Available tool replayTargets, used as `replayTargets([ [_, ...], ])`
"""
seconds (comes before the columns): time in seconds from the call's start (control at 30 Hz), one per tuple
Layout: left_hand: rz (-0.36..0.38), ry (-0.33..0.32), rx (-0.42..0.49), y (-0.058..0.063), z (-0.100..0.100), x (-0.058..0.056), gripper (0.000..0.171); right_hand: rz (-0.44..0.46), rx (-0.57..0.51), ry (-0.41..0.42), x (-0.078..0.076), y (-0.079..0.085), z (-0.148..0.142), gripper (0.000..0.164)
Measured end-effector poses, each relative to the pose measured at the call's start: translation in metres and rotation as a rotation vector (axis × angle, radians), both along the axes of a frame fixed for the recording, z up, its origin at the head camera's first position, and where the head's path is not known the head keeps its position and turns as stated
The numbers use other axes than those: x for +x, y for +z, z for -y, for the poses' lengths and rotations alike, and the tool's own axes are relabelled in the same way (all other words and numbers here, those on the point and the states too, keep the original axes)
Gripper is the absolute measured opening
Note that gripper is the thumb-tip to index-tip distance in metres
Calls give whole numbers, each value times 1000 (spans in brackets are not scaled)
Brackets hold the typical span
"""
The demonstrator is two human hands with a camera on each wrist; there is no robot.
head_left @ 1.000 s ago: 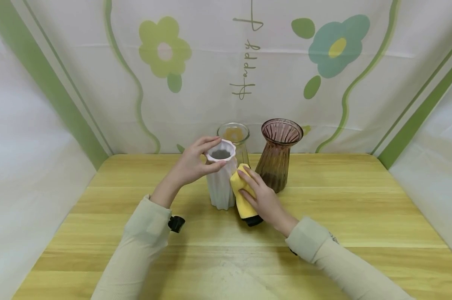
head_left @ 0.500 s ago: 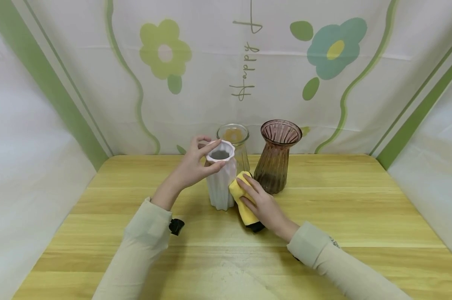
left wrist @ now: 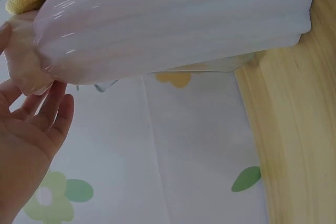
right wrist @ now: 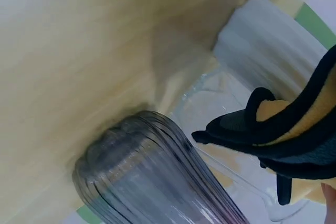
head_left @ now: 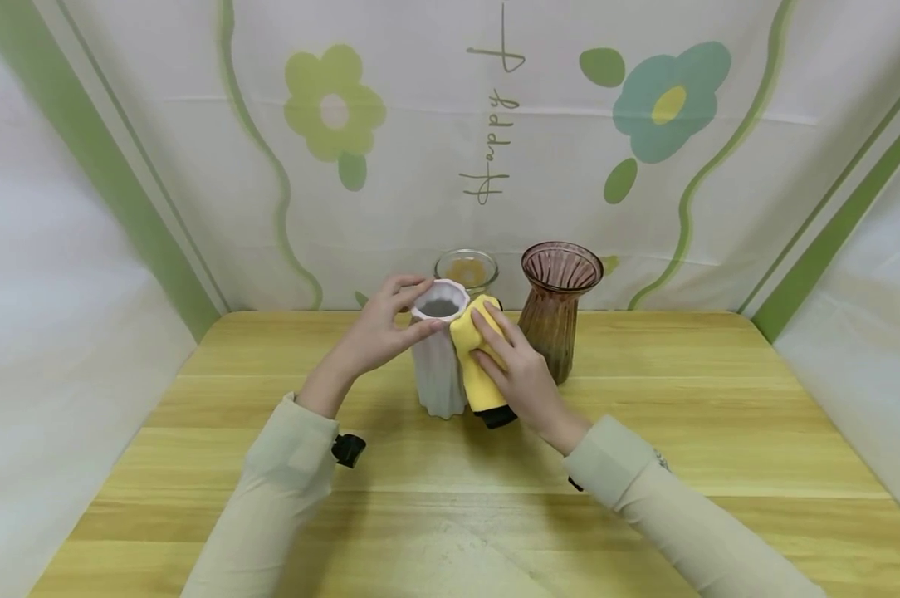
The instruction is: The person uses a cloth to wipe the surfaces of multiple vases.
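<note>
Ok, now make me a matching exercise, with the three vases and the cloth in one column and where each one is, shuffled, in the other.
Things
1. white fluted vase
2. clear glass vase
3. purple-and-brown ribbed glass vase
4. yellow cloth with black edging

Places
A. gripped in the right hand
B. farthest right of the vases in the head view
C. held at the rim by the left hand
D. partly hidden behind another vase in the head view

Pairs: 1-C, 2-D, 3-B, 4-A
</note>
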State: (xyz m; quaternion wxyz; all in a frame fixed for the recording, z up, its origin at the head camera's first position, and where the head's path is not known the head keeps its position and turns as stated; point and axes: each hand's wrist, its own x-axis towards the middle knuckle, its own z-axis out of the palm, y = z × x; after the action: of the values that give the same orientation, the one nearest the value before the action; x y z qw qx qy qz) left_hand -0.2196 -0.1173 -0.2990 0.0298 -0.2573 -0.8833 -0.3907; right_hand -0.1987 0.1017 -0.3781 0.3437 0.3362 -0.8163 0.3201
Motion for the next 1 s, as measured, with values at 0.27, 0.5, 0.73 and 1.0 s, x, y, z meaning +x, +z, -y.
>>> replayTargets([
  [0.27,-35,-24,7,-1,1,-1,62,-39,46,4,-1,-10,1,56],
  [0.5,-34,-23,8,-2,1,-2,62,-3,75,11,1,-29,-8,56],
  [0.73,-29,-26,21,-3,0,-2,62,20,159,2,2,-49,-15,56],
  [1.0,-16,18,18,-6,-3,-3,67,75,163,-5,3,-53,-16,56],
])
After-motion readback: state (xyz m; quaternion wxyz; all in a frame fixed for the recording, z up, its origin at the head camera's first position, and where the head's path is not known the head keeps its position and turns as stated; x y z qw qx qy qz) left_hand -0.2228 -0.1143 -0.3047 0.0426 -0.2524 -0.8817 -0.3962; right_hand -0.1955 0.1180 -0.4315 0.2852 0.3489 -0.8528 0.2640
